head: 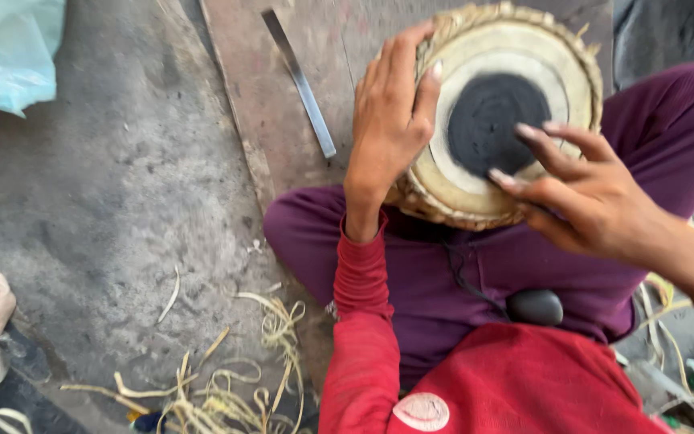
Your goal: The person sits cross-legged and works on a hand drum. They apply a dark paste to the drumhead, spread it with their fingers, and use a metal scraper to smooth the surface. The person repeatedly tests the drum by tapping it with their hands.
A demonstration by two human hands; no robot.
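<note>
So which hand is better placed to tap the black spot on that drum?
Probably the right hand: its fingertips already rest on the drum's black patch, while the left hand grips the rim.

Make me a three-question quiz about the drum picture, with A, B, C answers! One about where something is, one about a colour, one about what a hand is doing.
1. Where does the flat metal strip lie?
A. on the ground left of the drum
B. on the drum's skin
C. in the right hand

2. What colour is the round patch in the middle of the drum?
A. red
B. black
C. green

3. What is the left hand doing?
A. lying flat on the ground
B. holding the strip
C. gripping the drum's woven rim

Answers:
1 A, the strip rests on the ground beside the drum.
2 B, the centre patch is black on pale skin.
3 C, its fingers curl over the rim, while the right hand touches the patch with its fingertips.
</note>
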